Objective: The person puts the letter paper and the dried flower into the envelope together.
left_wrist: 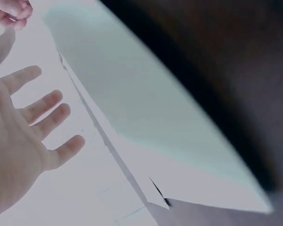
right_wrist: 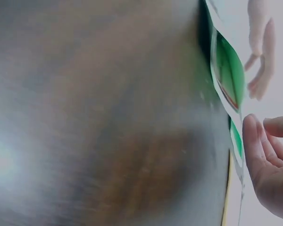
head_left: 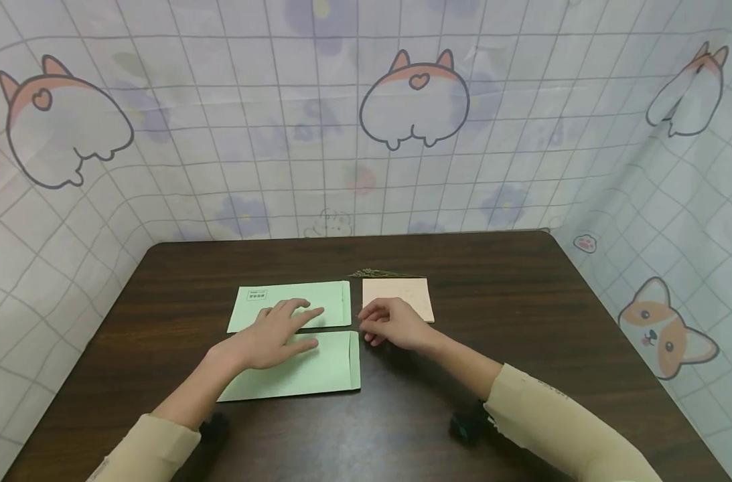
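Observation:
Two pale green envelopes lie side by side on a dark wooden table (head_left: pixel 522 314), one farther (head_left: pixel 326 298) and one nearer (head_left: pixel 323 375). My left hand (head_left: pixel 281 331) rests flat across both, fingers straight and spread; the left wrist view shows the same hand (left_wrist: pixel 33 117) over the pale envelope (left_wrist: pixel 146 108). A beige card (head_left: pixel 404 294) lies to the right of the far envelope. My right hand (head_left: pixel 378 328) sits over the card's near left corner with fingers loosely curled. In the right wrist view, this hand (right_wrist: pixel 266 141) shows nothing between thumb and fingers beside the green envelope edge (right_wrist: pixel 228 68).
A dried plant sprig (head_left: pixel 380 273) lies just behind the beige card. A cartoon-printed grid curtain (head_left: pixel 366 134) surrounds the table on three sides. Bare tabletop extends left, right and in front of the papers.

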`<state>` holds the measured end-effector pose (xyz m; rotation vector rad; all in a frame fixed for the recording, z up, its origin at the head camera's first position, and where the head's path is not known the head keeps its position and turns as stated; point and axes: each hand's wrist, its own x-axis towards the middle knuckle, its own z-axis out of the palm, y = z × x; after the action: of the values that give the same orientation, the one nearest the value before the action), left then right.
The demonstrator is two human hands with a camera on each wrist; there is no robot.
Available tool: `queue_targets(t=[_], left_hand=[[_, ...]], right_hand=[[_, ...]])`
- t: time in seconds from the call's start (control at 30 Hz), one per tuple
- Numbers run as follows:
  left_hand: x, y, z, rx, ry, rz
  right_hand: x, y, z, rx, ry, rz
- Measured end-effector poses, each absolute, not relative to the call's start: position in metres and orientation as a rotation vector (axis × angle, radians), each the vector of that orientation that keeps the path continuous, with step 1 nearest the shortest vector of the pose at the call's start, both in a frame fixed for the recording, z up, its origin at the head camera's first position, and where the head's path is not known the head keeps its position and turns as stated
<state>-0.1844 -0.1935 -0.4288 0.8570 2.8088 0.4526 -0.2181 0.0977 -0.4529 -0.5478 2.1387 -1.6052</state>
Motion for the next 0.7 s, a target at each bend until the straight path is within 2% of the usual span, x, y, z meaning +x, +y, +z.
queue_targets(t=[0.37, 0.7], left_hand=[[-0.233, -0.204, -0.434, 0.742, 2.819, 0.381], [-0.258, -0.204, -0.437, 0.684, 2.732, 0.411]], right_hand=[[-0.252, 0.089, -0.454, -0.433, 2.022, -1.688], [-0.271, 0.072, -0.459, -0.345, 2.063, -1.668]])
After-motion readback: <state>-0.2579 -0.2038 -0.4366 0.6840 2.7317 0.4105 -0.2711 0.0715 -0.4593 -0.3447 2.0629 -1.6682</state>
